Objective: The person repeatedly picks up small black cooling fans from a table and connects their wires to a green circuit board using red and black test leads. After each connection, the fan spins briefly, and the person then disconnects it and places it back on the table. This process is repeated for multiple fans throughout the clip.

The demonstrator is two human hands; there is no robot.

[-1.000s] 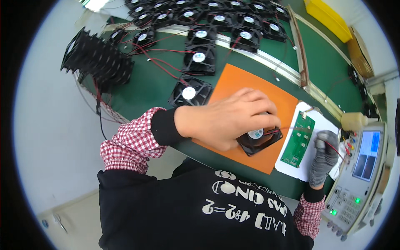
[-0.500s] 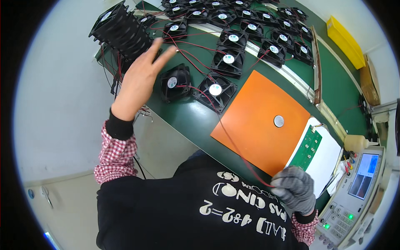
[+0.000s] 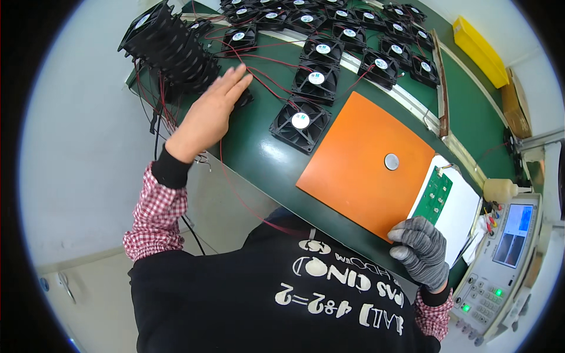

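Observation:
My left hand (image 3: 210, 115), bare, lies with fingers straight and together over a black cooling fan (image 3: 243, 98), mostly hidden beneath it, next to the tall stack of black fans (image 3: 170, 50). The hidden thumb leaves the exact grip unclear. A red wire (image 3: 232, 183) trails from under this hand over the table edge toward my lap. My right hand (image 3: 421, 253), in a grey knit glove with pale fingertips, is near the lower corner of the orange mat (image 3: 365, 167). Its fingers are loosely bent and apart, with nothing seen in them. Another fan (image 3: 300, 122) lies left of the mat.
Many black fans with red wires cover the far side of the green table (image 3: 259, 159). A metal disc (image 3: 391, 162) lies on the mat. At right are a green circuit board (image 3: 434, 195), a bottle (image 3: 500, 190), a bench instrument (image 3: 500, 253) and a yellow bin (image 3: 479, 52).
The fan that stood apart on the table is now beside the stack under my left hand, whose fingers have come together. My right hand has let go of the red wire, which now hangs lower.

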